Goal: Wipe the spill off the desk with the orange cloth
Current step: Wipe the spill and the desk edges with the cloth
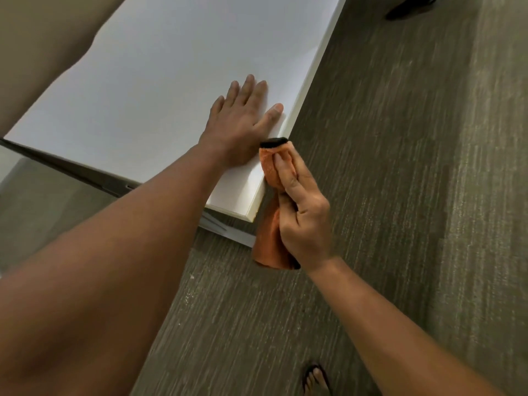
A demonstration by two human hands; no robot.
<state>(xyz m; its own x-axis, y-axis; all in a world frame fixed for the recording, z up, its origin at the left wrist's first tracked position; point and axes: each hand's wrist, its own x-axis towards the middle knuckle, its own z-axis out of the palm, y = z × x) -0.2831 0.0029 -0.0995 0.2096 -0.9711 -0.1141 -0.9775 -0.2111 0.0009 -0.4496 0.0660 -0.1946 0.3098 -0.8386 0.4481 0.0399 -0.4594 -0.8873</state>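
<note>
Up close, I count two hands: left hand (238,124) spread flat on one white desk (148,81), right hand (303,212) pinching one orange cloth (270,238) at its near-right edge.

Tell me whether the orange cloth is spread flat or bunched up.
Bunched up: the orange cloth is gathered in the right hand at the desk edge, its tail hanging below.

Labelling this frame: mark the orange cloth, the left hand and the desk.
orange cloth (270,167), head view, on the upper fold beside the fingers.
left hand (238,125), head view, on the back of the hand lying flat on the desk.
desk (171,81), head view, on the bare white top.
</note>
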